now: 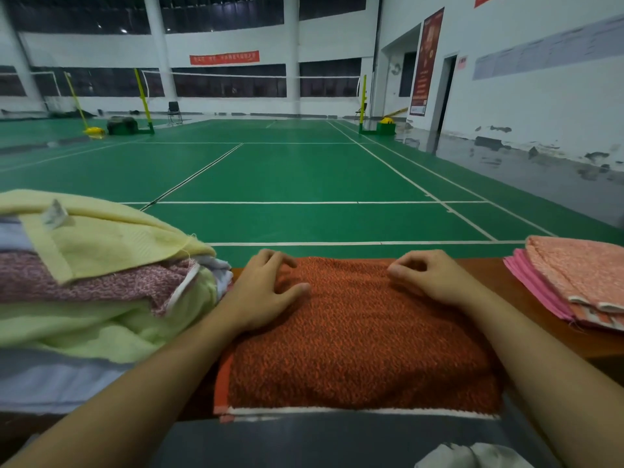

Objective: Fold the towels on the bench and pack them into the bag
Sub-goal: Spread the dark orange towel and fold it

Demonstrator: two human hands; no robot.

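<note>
Resting on the orange towel (358, 336), both hands, left (266, 288) and right (429, 278), lie loosely curled, gripping nothing.

Indoor badminton hall, seen from my courtside bench.

In front of me lies a green court floor (304, 170) marked with white lines, and a net (250, 76) stretches between yellow posts (143, 96) at the far end. High white walls, tall columns, a red banner (224, 57) and a long poster (426, 62) by a doorway surround the courts; a folding chair (174, 112) stands beside the far post.
</note>
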